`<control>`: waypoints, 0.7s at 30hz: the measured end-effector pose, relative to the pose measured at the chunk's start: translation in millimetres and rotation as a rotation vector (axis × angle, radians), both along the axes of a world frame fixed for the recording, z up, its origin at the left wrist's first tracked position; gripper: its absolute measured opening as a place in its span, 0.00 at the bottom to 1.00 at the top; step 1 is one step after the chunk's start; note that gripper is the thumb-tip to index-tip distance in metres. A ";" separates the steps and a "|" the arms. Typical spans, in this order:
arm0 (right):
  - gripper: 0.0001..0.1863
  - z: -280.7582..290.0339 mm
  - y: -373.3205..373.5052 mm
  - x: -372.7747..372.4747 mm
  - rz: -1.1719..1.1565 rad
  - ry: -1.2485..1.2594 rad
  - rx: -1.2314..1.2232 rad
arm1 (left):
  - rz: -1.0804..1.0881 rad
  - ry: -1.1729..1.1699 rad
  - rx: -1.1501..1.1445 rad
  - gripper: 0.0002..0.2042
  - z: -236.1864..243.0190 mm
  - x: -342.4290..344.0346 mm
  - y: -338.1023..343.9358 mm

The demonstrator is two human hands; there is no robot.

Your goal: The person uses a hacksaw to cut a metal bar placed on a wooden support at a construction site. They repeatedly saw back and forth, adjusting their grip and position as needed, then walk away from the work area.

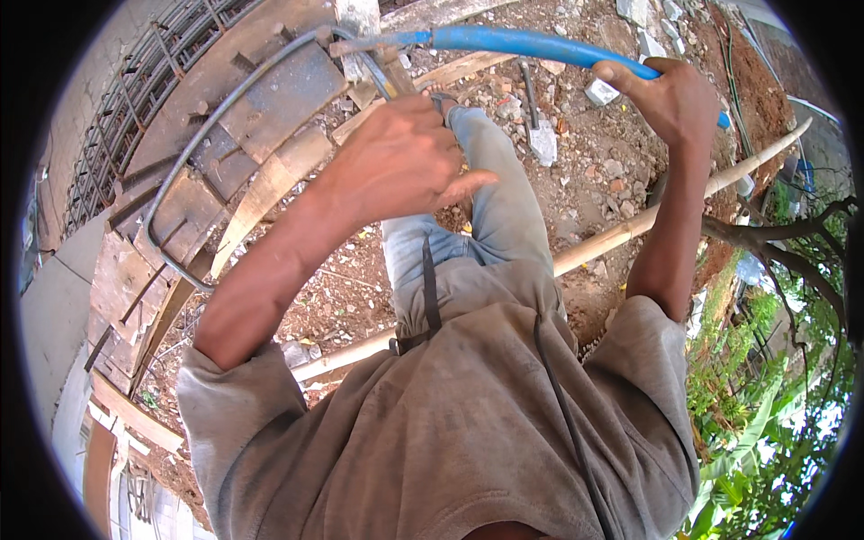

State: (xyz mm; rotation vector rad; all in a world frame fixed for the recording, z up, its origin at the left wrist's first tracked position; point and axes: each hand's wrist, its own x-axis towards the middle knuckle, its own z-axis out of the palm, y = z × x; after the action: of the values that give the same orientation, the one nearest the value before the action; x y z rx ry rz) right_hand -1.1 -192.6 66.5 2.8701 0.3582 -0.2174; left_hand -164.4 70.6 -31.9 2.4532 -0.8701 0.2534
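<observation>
My right hand [670, 94] is wrapped around the blue tubular handle of a bar-bending wrench [531, 45], near its far end. The wrench reaches leftward, and its rusty metal head [355, 45] meets a bent steel rod [193, 144] at one of the rod's corners. This rod curves around as an angular, unclosed loop over the wooden bench. My left hand [400, 148] is closed where the rod's short leg runs into it, thumb sticking out to the right. Its fingertips are mostly hidden behind the back of the hand.
A worn plank bench [279, 99] with upright metal pegs stands at left, beside a stack of rebar cages [126, 108]. A long bamboo pole [612, 238] crosses behind my body. A hammer-like tool [531, 99] lies on the rubble ground. Branches [792, 243] and leaves are at right.
</observation>
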 end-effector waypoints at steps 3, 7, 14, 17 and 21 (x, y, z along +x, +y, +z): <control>0.51 0.3 2.5 -2.4 0.018 -0.001 0.022 | 0.019 -0.014 0.031 0.26 4.8 -0.1 1.9; 0.51 3.4 5.0 -11.4 -0.038 -0.013 0.043 | 0.018 -0.011 0.071 0.25 6.3 -0.7 3.8; 0.50 10.5 9.3 -29.0 -0.062 -0.011 0.032 | -0.009 -0.001 -0.034 0.22 5.3 -0.2 5.8; 0.49 8.5 12.6 -20.0 -0.047 -0.012 0.032 | 0.008 0.067 0.044 0.20 10.5 0.0 7.1; 0.49 8.1 11.2 -12.6 0.001 -0.030 -0.025 | 0.045 0.078 0.089 0.18 13.0 -6.8 3.8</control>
State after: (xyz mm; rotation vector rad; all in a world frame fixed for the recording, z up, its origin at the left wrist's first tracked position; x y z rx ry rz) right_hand -13.7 -181.4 74.5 2.8453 0.3485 -0.1779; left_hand -171.2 74.4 -18.9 2.5492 -0.8091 0.1364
